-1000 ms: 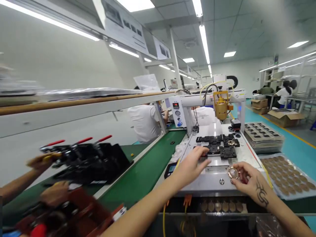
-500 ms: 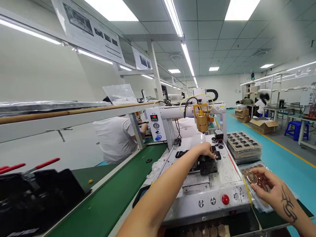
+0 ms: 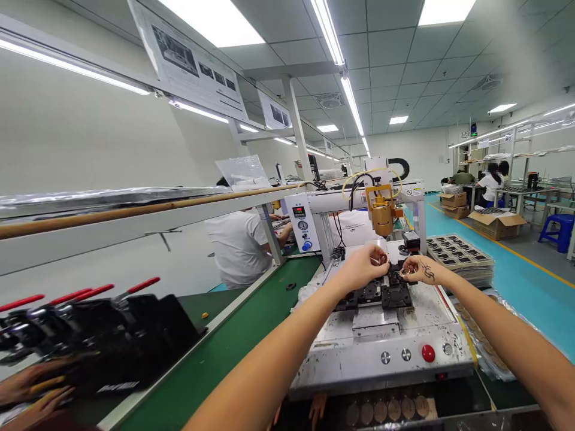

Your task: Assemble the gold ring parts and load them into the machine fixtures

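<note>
My left hand pinches a small round, shiny reddish-gold piece that looks like a watch case, just above the black fixture on the white machine bed. My right hand, tattooed near the wrist, has its fingers closed on a similar round gold-rimmed watch case at the fixture's right side. The two hands are close together. Above and behind them hangs the machine's gold-coloured head. My fingers partly hide both pieces, and I cannot tell whether the right one touches the fixture.
The machine's front panel carries a red button. On the right are stacked trays and a plastic bag of round discs. Left are the green bench, red-handled clamps and another person's hands. A person in white sits beyond.
My right hand has moved left and inward from beside the machine to the fixture, carrying its watch case. My left hand has lifted slightly off the fixture with a round piece. The view has shifted.
</note>
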`<control>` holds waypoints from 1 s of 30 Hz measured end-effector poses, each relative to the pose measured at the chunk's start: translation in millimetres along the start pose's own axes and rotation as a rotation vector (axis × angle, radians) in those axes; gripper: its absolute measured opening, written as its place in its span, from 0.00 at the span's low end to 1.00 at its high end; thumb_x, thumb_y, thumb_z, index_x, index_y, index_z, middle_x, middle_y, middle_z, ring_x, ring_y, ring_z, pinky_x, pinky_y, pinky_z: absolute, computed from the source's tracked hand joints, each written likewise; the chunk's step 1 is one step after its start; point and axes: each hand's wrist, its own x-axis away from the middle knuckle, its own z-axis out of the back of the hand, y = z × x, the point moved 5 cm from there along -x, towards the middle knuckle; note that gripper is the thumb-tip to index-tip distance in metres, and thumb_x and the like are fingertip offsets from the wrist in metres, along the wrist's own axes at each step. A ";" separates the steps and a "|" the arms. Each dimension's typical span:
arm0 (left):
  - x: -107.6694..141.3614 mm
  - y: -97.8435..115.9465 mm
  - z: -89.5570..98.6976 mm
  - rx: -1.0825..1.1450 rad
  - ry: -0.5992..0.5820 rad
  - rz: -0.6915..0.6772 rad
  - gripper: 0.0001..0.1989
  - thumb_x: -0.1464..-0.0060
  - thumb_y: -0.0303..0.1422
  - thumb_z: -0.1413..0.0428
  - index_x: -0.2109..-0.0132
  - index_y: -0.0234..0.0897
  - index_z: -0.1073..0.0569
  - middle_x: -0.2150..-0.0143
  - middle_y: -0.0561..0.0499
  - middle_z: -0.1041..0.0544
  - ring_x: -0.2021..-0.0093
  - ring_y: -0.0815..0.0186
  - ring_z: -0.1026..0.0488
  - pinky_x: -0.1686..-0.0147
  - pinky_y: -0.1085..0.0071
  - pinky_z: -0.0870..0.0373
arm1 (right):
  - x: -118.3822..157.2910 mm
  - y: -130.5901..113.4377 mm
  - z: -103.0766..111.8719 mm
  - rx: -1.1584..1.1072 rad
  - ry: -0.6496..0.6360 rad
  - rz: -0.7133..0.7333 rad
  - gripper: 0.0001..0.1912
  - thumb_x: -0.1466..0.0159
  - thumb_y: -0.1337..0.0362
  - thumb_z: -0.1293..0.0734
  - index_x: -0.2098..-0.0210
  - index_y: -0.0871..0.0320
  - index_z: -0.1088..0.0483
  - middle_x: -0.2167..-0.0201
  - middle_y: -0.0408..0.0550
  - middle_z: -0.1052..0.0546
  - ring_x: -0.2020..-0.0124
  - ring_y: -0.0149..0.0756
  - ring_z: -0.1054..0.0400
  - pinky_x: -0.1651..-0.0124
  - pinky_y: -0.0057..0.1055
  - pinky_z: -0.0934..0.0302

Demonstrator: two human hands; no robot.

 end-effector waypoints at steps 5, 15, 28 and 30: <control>77.0 1.7 34.7 0.075 0.046 -0.016 0.10 0.45 0.36 0.39 0.56 0.38 0.26 0.63 0.50 0.19 0.64 0.64 0.24 0.62 0.68 0.26 | -12.1 1.4 -3.1 0.077 -0.207 0.055 0.15 0.30 0.53 0.27 0.57 0.61 0.22 0.65 0.43 0.20 0.65 0.36 0.24 0.59 0.35 0.28; 163.1 -7.4 44.8 0.098 0.145 0.064 0.11 0.42 0.35 0.42 0.53 0.39 0.25 0.63 0.52 0.21 0.65 0.65 0.24 0.62 0.69 0.25 | -9.3 -12.1 -4.7 0.281 0.023 0.122 0.15 0.32 0.50 0.26 0.62 0.57 0.19 0.68 0.49 0.21 0.59 0.44 0.26 0.50 0.42 0.33; 257.7 -66.3 -73.7 0.253 0.038 0.121 0.15 0.45 0.31 0.39 0.49 0.40 0.25 0.59 0.51 0.19 0.61 0.62 0.21 0.56 0.67 0.23 | 236.6 -30.1 -33.5 0.400 0.686 -0.025 0.18 0.31 0.46 0.28 0.63 0.54 0.30 0.65 0.46 0.28 0.61 0.45 0.33 0.56 0.41 0.39; 256.4 -70.0 -99.4 0.294 -0.080 0.113 0.16 0.47 0.29 0.38 0.49 0.40 0.25 0.56 0.49 0.19 0.58 0.61 0.21 0.55 0.66 0.23 | 245.2 -38.8 -51.7 0.413 0.764 0.010 0.14 0.30 0.51 0.27 0.62 0.54 0.30 0.65 0.47 0.28 0.61 0.45 0.33 0.56 0.41 0.38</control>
